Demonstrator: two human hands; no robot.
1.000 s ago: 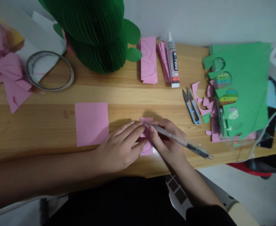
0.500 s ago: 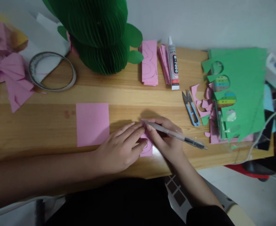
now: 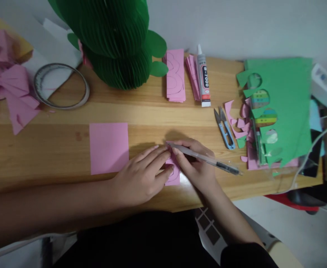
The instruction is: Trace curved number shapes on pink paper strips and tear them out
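Note:
My left hand (image 3: 143, 175) lies flat with fingers stretched out, pressing down a small pink paper strip (image 3: 174, 175) near the front edge of the wooden table (image 3: 152, 111). My right hand (image 3: 194, 163) is closed around a clear pen (image 3: 205, 159), whose tip rests at the strip's far end. A curved pen line shows on the strip between my hands. A pink paper square (image 3: 109, 147) lies just left of my left hand.
A green honeycomb paper ball (image 3: 116, 41) stands at the back. A stack of marked pink strips (image 3: 175, 74), a glue tube (image 3: 203, 76), blue snips (image 3: 223, 128), green cut card (image 3: 283, 104), pink scraps, a tape roll (image 3: 60, 85) and a pink bow (image 3: 9, 93) surround the work area.
The pen tip has crept toward the strip's far end and the pen lies flatter. My left hand has stayed in place; the view has shifted slightly.

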